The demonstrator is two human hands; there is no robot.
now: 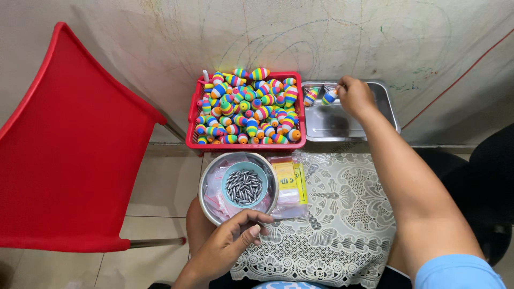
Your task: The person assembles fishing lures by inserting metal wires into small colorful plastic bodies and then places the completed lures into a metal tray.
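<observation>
Striped float [329,97] is lying in the steel tray [386,107], your right hand [354,97] pinching it there, while your left hand [235,238], fingers curled together, is hovering by the metal bowl [206,179].

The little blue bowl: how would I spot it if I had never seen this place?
Find the red basket heaped with rainbow-striped floats. Just below it sits a round metal dish, by the left hand. The blue bowl rests inside that dish, the only container holding small grey metal weights.
</observation>
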